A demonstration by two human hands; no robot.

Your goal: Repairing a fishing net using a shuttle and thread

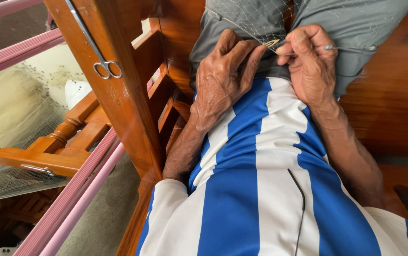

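Your left hand (223, 76) sits on your lap at 12 o'clock in the head view, w/ its fingers (249, 54) curled & pressed together, pinching a bit of the fine net (246, 16) just below the small pale netting needle (271, 43). That grip looks meant to keep the mesh taut so the needle has a fixed loop to work on.

Your right hand (310, 64) is just beside it, at 1 o'clock. Thumb & forefinger are closed on the needle's far end & on the thin line (351, 48) running off toward 3 o'clock. The line looks stretched, prob. so it doesn't tangle.

The net drapes down from the top edge over your grey trousers (365, 23), so the lap serves as the work surface; both hands rest there, which steadies them for small work.

At 10 o'clock a pair of scissors (100, 56) hangs by its handles on the slanted wooden post (118, 90), blades up, near enough to reach w/out getting up. At 9 o'clock more net (9, 114) lies heaped under the wooden frame (47, 156), w/ pink rails (71, 199) crossing in front. Your blue & white striped shirt (261, 189) fills the 6 o'clock area, w/ a thin dark cord (301, 199) lying on it.
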